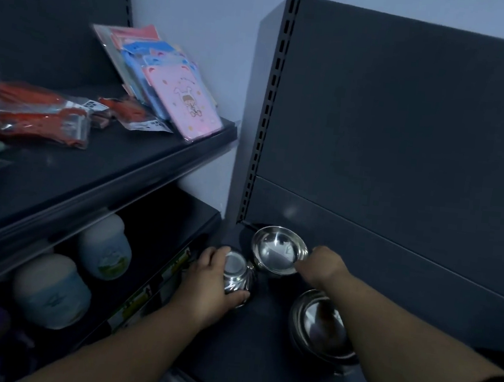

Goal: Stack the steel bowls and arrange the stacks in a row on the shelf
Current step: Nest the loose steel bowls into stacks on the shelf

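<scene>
Dark shelf (246, 359) holds shiny (dimly lit) steel bowls (279, 250).

We're seeing the dark shelf (259, 361) lying bare in front, between our forearms. The back panel (400, 174) is walling off the rear; the slotted upright (264, 130) is closing the left corner. A nested bowl stack (320, 326) is crowding the right side.

Small bowl (238, 274) left of open bowl (279, 250), stack (320, 326) nearer.
</scene>
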`<act>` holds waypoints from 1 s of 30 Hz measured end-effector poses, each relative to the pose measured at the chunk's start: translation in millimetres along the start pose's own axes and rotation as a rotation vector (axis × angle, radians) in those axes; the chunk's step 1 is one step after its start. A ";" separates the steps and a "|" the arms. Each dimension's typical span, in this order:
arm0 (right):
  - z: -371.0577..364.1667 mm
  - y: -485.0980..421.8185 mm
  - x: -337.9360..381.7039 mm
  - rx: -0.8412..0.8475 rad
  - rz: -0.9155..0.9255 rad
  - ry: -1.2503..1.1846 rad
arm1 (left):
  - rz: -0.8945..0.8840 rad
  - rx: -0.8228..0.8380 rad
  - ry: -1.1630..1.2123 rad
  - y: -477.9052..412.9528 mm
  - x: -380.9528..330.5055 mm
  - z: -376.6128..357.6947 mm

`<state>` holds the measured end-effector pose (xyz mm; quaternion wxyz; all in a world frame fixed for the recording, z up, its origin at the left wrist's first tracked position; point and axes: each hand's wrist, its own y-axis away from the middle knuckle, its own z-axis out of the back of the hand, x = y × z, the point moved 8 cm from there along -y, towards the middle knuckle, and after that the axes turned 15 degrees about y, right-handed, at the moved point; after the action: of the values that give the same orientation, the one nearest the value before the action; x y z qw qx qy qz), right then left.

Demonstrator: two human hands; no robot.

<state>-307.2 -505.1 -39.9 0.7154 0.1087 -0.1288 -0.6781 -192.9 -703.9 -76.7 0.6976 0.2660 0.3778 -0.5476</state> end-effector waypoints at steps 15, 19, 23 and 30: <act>51.0 49.0 -51.2 -0.273 0.058 -0.440 | 0.049 -0.082 0.029 6.9 -0.2 -0.6; 54.4 69.9 -80.4 -0.260 0.062 -0.530 | 0.027 -0.174 0.161 18.6 -17.9 9.6; 56.4 89.5 -100.4 -0.233 0.071 -0.572 | 0.083 -0.278 0.349 29.7 -39.7 23.7; 45.2 105.9 -127.8 -0.223 0.053 -0.521 | 0.163 -0.217 0.949 49.0 -79.6 15.1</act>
<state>-228.4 -370.7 33.0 0.6831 -0.1518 -0.2356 -0.6744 -151.2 -658.2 -5.0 0.5129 0.4406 0.6868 -0.2669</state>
